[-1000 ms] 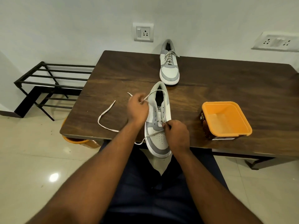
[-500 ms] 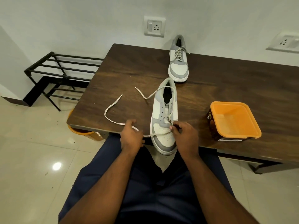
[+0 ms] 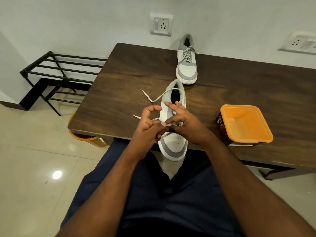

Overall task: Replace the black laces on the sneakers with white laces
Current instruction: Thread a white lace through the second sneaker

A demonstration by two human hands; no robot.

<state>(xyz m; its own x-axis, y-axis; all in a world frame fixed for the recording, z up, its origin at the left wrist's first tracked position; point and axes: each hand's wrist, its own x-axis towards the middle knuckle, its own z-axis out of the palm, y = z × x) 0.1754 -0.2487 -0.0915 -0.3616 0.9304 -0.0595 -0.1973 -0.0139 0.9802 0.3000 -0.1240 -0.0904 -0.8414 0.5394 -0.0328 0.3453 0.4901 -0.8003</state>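
Dark wood table [image 3: 130,79] has bare room at frame left; near sneaker [image 3: 172,144] overhangs its front edge, mid-frame. Left hand [image 3: 148,124] and right hand [image 3: 184,124] both pinch the white lace [image 3: 153,100] there, other fingers loose.

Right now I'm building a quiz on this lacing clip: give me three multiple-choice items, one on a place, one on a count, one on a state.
1. Where is the orange tub?
A) right of the near sneaker
B) on the floor
C) on the rack

2. How many sneakers are on the table?
A) one
B) two
C) three

3. The far sneaker is:
A) unlaced
B) laced
C) upside down

Answers:
A, the tub stands on the table at the right.
B, one near, one far.
B, laces cross its front.
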